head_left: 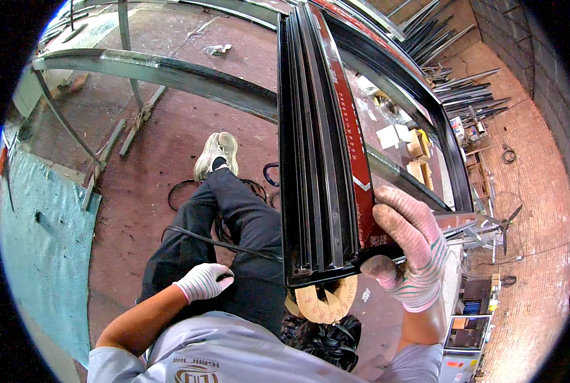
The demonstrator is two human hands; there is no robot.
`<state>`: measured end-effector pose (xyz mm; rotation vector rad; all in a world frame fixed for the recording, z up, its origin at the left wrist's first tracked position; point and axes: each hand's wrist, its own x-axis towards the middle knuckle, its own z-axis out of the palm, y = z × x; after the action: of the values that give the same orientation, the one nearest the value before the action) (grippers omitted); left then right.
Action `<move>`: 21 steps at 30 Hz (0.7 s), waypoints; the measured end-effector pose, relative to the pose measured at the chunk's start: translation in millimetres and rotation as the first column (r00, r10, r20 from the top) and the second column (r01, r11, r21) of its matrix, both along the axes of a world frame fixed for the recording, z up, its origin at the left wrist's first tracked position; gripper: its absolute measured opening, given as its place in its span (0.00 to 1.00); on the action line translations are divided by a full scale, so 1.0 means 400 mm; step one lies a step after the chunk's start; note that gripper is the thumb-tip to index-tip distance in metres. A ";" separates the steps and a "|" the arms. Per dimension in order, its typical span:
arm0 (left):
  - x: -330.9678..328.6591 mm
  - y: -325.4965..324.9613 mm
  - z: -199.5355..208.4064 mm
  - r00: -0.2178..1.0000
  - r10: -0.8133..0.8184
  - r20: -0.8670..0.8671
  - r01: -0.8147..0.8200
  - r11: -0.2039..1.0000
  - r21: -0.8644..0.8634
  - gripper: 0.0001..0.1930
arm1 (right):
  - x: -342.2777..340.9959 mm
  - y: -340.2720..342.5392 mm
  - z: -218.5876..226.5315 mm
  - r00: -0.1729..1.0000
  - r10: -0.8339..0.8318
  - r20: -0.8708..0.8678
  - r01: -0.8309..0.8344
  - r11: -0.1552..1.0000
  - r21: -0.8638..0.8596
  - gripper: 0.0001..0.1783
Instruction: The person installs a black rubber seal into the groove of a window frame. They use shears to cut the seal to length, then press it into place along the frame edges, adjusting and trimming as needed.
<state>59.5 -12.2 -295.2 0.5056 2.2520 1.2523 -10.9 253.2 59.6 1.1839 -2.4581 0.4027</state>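
A large black metal window frame (315, 147) with grooved profiles and a strip of red protective film (347, 115) rises in front of me, its near corner closest to my body. My right hand (412, 249), in a pink-and-white striped glove, grips that corner. Its fingers lie on the filmed face and the thumb is at the lower edge. My left hand (203, 281), in a matching glove, rests by my thigh with curled fingers; whatever may be inside them is hidden. A dark cable (224, 241) crosses my legs.
A metal workbench frame (170, 70) stands ahead at left, above a teal mat (49, 242). A roll of tan tape (326, 303) lies below the window frame's corner. Cardboard boxes (419, 145), piled metal profiles (466, 96) and a fan (505, 223) are at right.
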 end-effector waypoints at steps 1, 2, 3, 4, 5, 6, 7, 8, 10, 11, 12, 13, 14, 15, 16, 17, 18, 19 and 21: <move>-0.001 0.001 0.000 1.000 0.004 0.018 -0.004 1.000 -0.006 0.15 | 0.000 0.000 -0.002 1.000 -0.009 0.001 0.009 1.000 0.004 0.37; -0.004 0.001 0.002 0.999 0.005 0.032 -0.005 1.000 0.001 0.15 | 0.001 0.000 -0.003 1.000 -0.018 0.002 0.018 1.000 0.007 0.38; -0.006 0.000 0.005 0.999 0.006 0.045 -0.006 1.000 0.008 0.15 | 0.004 -0.001 0.001 0.998 -0.040 0.050 0.040 0.999 0.008 0.37; -0.008 -0.001 0.010 0.998 0.007 0.060 -0.008 1.000 0.015 0.15 | 0.009 -0.005 0.008 0.993 -0.061 0.097 0.061 0.998 0.008 0.37; -0.007 -0.002 0.013 0.998 0.009 0.061 -0.008 1.000 -0.001 0.15 | 0.011 -0.008 0.013 0.986 -0.083 0.144 0.082 0.997 0.010 0.37; -0.007 -0.002 0.014 0.998 0.010 0.057 -0.010 1.000 -0.001 0.15 | 0.010 -0.009 0.015 0.984 -0.086 0.156 0.086 0.996 0.011 0.37; -0.006 -0.003 0.013 0.999 0.009 0.053 -0.009 1.000 0.000 0.15 | 0.011 -0.011 0.018 0.981 -0.094 0.168 0.093 0.996 0.013 0.36; -0.006 -0.004 0.012 0.999 0.007 0.049 -0.007 1.000 0.001 0.15 | 0.013 -0.012 0.020 0.979 -0.101 0.180 0.100 0.995 0.016 0.35; -0.006 -0.008 0.009 0.999 0.009 0.041 -0.009 1.000 0.014 0.15 | 0.012 -0.017 0.025 0.975 -0.108 0.192 0.106 0.994 0.024 0.35; -0.007 -0.009 0.008 0.999 0.010 0.042 -0.010 1.000 0.014 0.15 | 0.011 -0.019 0.027 0.974 -0.110 0.199 0.107 0.994 0.027 0.35; -0.007 -0.009 0.007 0.999 0.012 0.044 -0.013 1.000 0.015 0.15 | 0.009 -0.020 0.028 0.980 -0.100 0.170 0.092 0.994 0.054 0.36; -0.008 -0.010 0.005 0.999 0.009 0.044 -0.009 1.000 0.012 0.15 | 0.005 -0.019 0.029 0.986 -0.090 0.140 0.079 0.994 0.080 0.36; -0.008 -0.011 0.004 0.999 0.010 0.046 -0.010 1.000 0.010 0.15 | 0.002 -0.018 0.029 0.991 -0.078 0.111 0.066 0.992 0.106 0.37; -0.009 -0.012 0.005 0.999 0.011 0.047 -0.012 1.000 0.008 0.15 | 0.000 -0.017 0.028 0.988 -0.077 0.137 0.065 0.994 0.093 0.37; -0.010 -0.011 0.008 0.999 0.006 0.048 -0.006 1.000 0.007 0.15 | 0.003 -0.015 0.029 0.983 -0.083 0.162 0.071 0.994 0.081 0.38; -0.011 -0.011 0.012 0.999 0.001 0.050 -0.002 1.000 0.010 0.15 | 0.005 -0.013 0.030 0.978 -0.089 0.187 0.077 0.995 0.069 0.38; -0.011 -0.011 0.016 0.999 -0.003 0.053 0.002 1.000 0.013 0.15 | 0.001 -0.010 0.030 0.979 -0.079 0.188 0.068 0.996 0.061 0.41; -0.010 -0.011 0.017 0.998 -0.004 0.058 0.003 1.000 0.014 0.15 | -0.005 -0.005 0.026 0.979 -0.065 0.191 0.057 0.997 0.050 0.44; -0.013 -0.010 0.012 0.999 -0.003 0.049 0.002 1.000 0.018 0.15 | -0.008 -0.005 0.025 0.976 -0.066 0.207 0.057 0.997 0.052 0.48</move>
<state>54.5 -16.2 -290.4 0.4784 2.2005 1.2714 -14.3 251.4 69.8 1.1310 -2.6897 0.4778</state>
